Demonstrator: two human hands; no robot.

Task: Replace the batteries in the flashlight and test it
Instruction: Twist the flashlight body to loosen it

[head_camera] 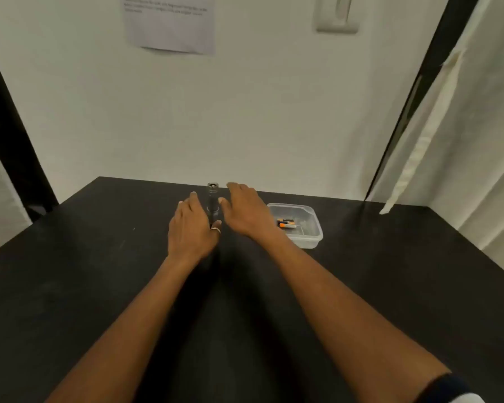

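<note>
Centrally, flashlight [212, 202] on black table [85, 286], white wall [259, 112] behind.

Black table [99, 286], dark flashlight [212, 203] — orange-and-black batteries [286, 223] in a clear container [312, 237].

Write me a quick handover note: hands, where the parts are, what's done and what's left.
Left hand: open, beside the flashlight, left of it; contact unclear.
Right hand: open, fingers spread, on the flashlight's right side, no grasp yet.
Flashlight: lies on the black table between the hands, head toward the wall, apparently still closed.
Batteries: in the clear tub, right of the right hand.
Done: nothing visible.
Left: pick up and open the flashlight, swap the batteries, close it, test it.
</note>
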